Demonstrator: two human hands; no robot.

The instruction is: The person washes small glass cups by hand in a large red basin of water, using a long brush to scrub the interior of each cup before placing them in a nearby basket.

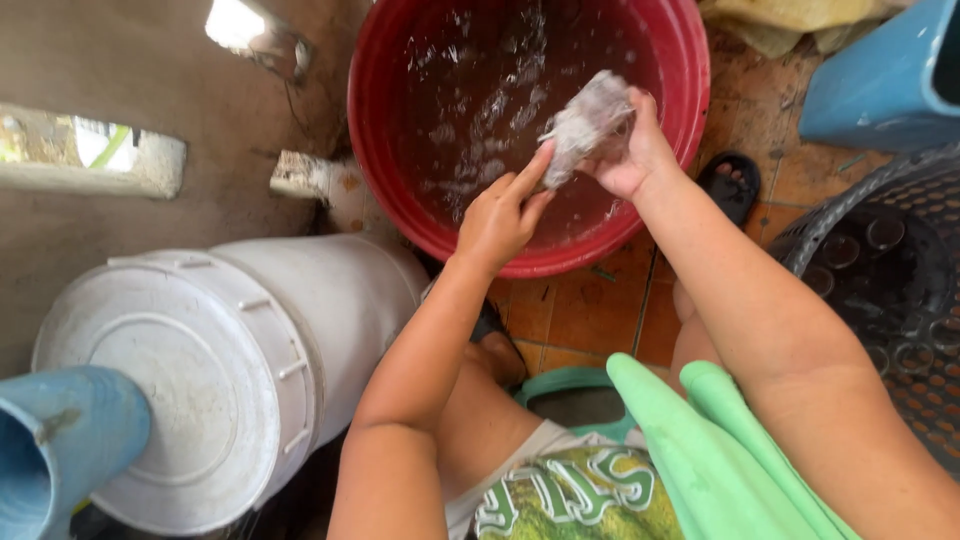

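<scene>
Gripping a wet cloth (590, 125) over the red basin (690, 90).
Right hand (630, 150) is clamped on it; left hand (500, 215) pinches its end; white bucket (250, 350) stands left.

Basin (400, 190) right of lidded bucket (200, 380)

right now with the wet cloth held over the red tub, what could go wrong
1. The cloth is pinched only at its ends by the right hand and left hand; it could slip into the water.
2. It hangs near the tub rim, so drips or splashes may land on the tiled floor and make it slick by the sandal.
3. The white bucket crowds the left elbow, which might bump it.
</scene>
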